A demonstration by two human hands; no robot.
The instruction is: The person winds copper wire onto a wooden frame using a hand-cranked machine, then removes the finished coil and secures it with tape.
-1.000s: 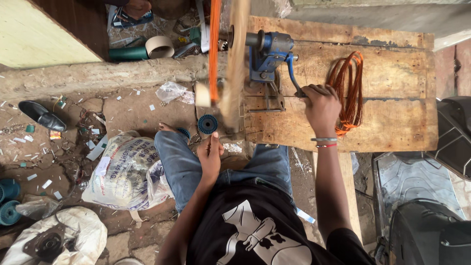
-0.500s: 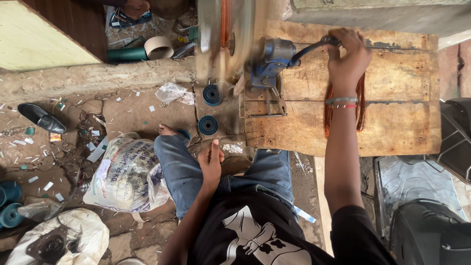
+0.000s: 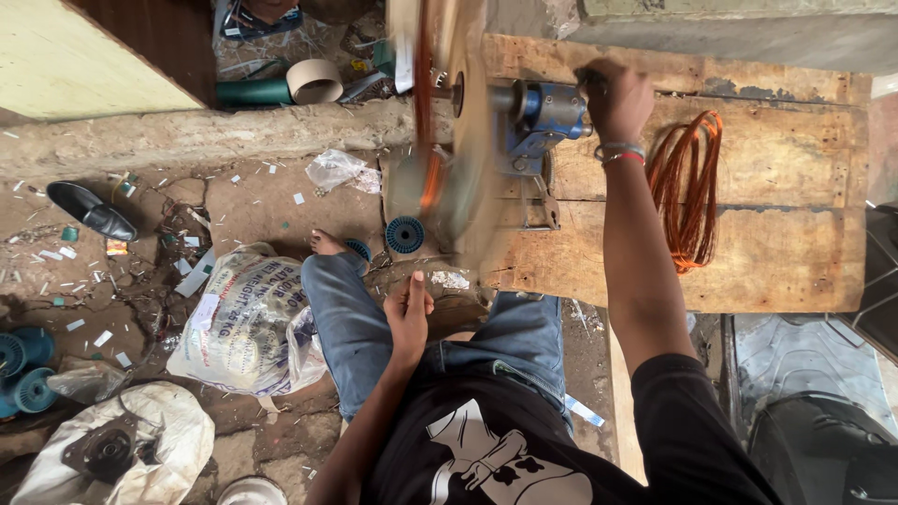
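My right hand (image 3: 617, 93) is closed around the crank handle of a blue hand-cranked winder (image 3: 543, 117) clamped to a wooden bench (image 3: 776, 262). The winder's wooden form (image 3: 440, 140), with orange wire on it, is blurred by spinning at the bench's left end. My left hand (image 3: 409, 313) hovers over my left knee just below the spinning form, fingers pressed together and pointing up at it. No wire shows in it. A loose coil of orange copper wire (image 3: 687, 187) lies on the bench right of my right forearm.
Blue spools (image 3: 404, 234) lie on the dirt floor by my bare foot (image 3: 325, 243). A printed sack (image 3: 248, 323) sits left of my leg, with a black shoe (image 3: 92, 210), more blue spools (image 3: 23, 369), a cardboard tube (image 3: 313, 81) and scattered scraps around.
My right hand has swung the crank from the bench's middle up to its far side. The form keeps spinning. My left hand has stayed below it.
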